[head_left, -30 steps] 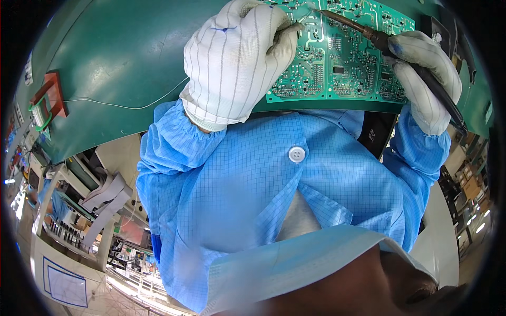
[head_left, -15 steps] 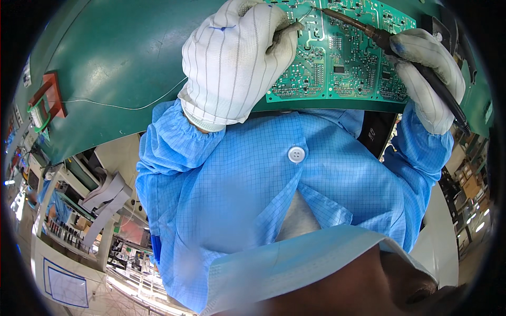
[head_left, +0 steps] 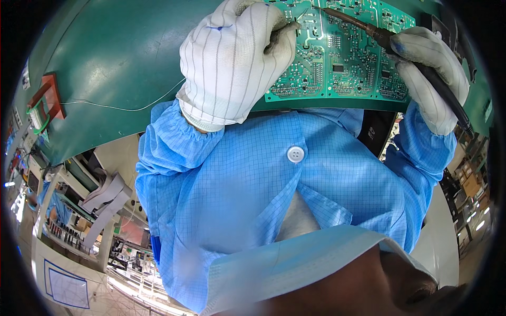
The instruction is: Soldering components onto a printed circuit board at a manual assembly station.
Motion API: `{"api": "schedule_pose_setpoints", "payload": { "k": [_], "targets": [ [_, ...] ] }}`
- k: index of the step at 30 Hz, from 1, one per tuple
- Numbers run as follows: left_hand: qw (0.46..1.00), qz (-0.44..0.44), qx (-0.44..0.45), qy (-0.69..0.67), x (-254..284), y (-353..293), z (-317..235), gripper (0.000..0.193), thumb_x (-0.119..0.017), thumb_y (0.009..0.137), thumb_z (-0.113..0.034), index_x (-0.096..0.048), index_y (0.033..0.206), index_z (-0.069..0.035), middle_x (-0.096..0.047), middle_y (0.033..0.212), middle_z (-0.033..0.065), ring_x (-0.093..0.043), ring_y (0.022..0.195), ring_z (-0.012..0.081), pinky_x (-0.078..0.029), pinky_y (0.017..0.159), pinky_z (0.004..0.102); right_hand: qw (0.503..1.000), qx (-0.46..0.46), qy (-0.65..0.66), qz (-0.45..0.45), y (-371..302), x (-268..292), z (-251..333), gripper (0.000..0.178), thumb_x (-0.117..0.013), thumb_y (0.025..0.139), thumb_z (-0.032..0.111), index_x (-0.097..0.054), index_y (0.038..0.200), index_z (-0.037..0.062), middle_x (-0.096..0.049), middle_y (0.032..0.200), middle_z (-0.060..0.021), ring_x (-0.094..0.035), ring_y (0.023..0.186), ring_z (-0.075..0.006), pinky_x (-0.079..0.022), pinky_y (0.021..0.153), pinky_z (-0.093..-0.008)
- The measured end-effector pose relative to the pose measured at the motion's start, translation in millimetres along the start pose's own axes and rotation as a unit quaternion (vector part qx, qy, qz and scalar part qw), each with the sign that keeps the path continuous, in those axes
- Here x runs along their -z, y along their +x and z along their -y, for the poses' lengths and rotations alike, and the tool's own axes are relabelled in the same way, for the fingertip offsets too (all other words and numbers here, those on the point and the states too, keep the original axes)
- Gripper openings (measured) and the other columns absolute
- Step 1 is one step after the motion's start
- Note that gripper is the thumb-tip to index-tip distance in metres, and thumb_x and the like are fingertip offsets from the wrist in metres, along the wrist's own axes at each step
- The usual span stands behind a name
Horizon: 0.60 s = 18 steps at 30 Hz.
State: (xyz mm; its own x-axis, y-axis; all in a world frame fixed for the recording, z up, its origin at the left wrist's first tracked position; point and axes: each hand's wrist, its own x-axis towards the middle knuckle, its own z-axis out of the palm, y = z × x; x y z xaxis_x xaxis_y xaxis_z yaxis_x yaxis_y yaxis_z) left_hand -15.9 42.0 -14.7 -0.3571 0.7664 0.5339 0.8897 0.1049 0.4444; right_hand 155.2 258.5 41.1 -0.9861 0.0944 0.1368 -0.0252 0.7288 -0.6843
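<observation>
A green circuit board (head_left: 350, 79) with several joined sections lies on the bench at the top of the view. My right hand (head_left: 429, 79), in a striped white glove, is closed around a soldering iron (head_left: 379, 36). The iron's tip is over the upper part of the board. At the board's left side, my gloved left hand (head_left: 237, 58) pinches solder wire (head_left: 303, 15), whose thin end sticks out toward the iron's tip. Whether wire and tip touch is too small to tell. The rest of that wire trails left from under my wrist to a spool on a red-brown holder (head_left: 52, 97).
The green bench mat (head_left: 121, 47) spreads to the left of the board. Dark equipment (head_left: 435, 31) stands beyond my right hand. Below the bench edge are a black box (head_left: 375, 129) and, at lower left, shelves with parts (head_left: 68, 231).
Both hands have shifted very slightly, the left one a little to the left and the right one a little to the right. The board appears to have moved slightly left in view. Both grips are unchanged.
</observation>
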Motion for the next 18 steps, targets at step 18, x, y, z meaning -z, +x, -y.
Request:
{"api": "schedule_pose_setpoints", "payload": {
  "k": [18],
  "targets": [
    [0.999, 0.039, 0.004, 0.001, 15.8, -28.6, 1.2, 0.02, -0.079, 0.068, -0.016, -0.065, 0.082, -0.015, -0.063, 0.085, -0.0004, -0.063, 0.07, 0.0172, -0.051, 0.058, 0.0306, 0.829, -0.141, -0.167, -0.515, -98.6, -48.5, -38.0, 0.017, -0.062, 0.087, 0.006, -0.06, 0.098, -0.0082, -0.069, 0.088, -0.0232, -0.07, 0.077, -0.0241, -0.057, 0.072, -0.03]
  ]
}}
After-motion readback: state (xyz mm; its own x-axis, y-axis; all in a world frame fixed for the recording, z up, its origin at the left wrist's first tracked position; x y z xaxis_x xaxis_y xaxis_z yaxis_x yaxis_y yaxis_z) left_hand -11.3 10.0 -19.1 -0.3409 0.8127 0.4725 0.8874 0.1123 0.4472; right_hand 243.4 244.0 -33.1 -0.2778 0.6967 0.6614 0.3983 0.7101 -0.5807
